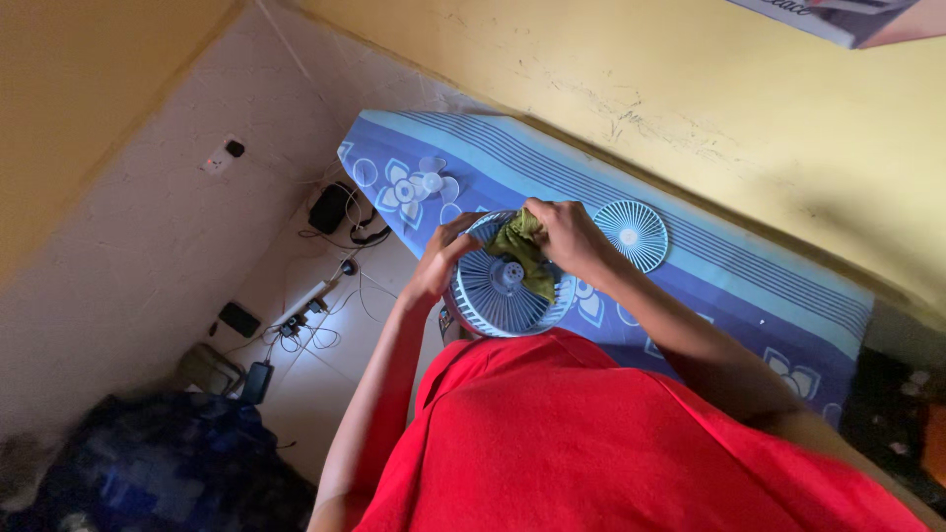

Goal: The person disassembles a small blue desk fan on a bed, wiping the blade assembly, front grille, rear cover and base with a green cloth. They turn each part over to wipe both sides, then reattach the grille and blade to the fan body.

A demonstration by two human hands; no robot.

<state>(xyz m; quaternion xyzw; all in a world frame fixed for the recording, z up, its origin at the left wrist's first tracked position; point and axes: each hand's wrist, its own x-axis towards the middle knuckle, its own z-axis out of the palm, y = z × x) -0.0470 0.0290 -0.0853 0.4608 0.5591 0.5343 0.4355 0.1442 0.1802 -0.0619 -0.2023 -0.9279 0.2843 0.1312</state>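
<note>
Round pale-blue fan housing (498, 291), tilted, green cloth (522, 246) pressed against its grille.

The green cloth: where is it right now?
In the head view, the green cloth lies under the right hand, pressed on the blue fan grille.

This looks like a room in a home. A bed with a blue flowered sheet (749, 286) is pushed against a yellow wall (709, 108). A power strip (313, 296) with tangled cords is seen on the tiled floor (325, 384). A dark bag (168, 463) is left in the corner.
</note>
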